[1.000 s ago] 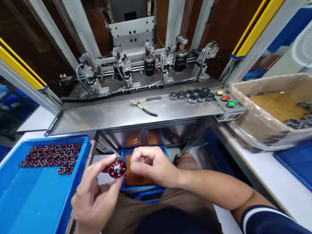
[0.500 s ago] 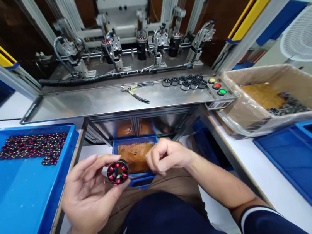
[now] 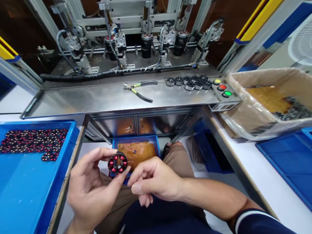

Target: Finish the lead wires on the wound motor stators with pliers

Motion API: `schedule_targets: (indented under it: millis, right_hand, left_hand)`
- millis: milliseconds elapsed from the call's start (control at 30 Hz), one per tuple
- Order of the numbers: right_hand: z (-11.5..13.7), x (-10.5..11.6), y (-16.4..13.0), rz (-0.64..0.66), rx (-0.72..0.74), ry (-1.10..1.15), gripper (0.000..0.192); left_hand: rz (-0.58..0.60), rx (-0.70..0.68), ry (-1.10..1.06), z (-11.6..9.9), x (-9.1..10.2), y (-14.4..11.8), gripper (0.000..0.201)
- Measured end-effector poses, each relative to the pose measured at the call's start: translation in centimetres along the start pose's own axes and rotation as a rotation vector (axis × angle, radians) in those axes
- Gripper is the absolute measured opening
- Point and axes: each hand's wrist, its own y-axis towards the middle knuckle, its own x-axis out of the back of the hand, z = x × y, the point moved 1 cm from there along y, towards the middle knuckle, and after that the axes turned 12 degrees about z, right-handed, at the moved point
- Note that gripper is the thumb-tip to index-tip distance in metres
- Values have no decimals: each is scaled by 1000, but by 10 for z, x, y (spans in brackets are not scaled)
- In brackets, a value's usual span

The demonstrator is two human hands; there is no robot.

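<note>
My left hand point(image 3: 92, 189) pinches a small round wound stator point(image 3: 117, 163), black with red copper coils, between thumb and fingers above my lap. Just to the right and slightly below it is my right hand point(image 3: 152, 180), fingertips pinched together close to the stator's lower edge; whether it grips a thin wire is too fine to tell. Several more wound stators point(image 3: 30, 139) lie in a cluster at the far end of the blue tray point(image 3: 16, 200) on my left.
A steel shelf point(image 3: 89, 101) ahead carries pliers point(image 3: 138, 90), several dark stator cores point(image 3: 189, 82) and three coloured buttons point(image 3: 222, 87). Winding machinery point(image 3: 138, 37) stands behind. A lined cardboard box point(image 3: 282, 102) of cores and blue bins point(image 3: 305, 173) sit right. A small blue bin point(image 3: 137, 149) lies below.
My right hand has dropped from level with the stator to just below and beside it. The left hand keeps holding the stator, lifted slightly. The view tilted a little.
</note>
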Motion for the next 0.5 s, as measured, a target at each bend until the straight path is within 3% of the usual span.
schedule_targets:
  millis: [200,333,500]
  right_hand:
    - [8,10,-11,33,-68,-98,38]
    - [39,19,-10,-92,62,-274,46]
    - [61,4,-1,-49,61,-414,43]
  left_hand:
    - [-37,152,-96,0,6,4,70]
    - [87,179,-204,-2,4,-2,70]
    - [194,214,-275,-5,-4,-6,69]
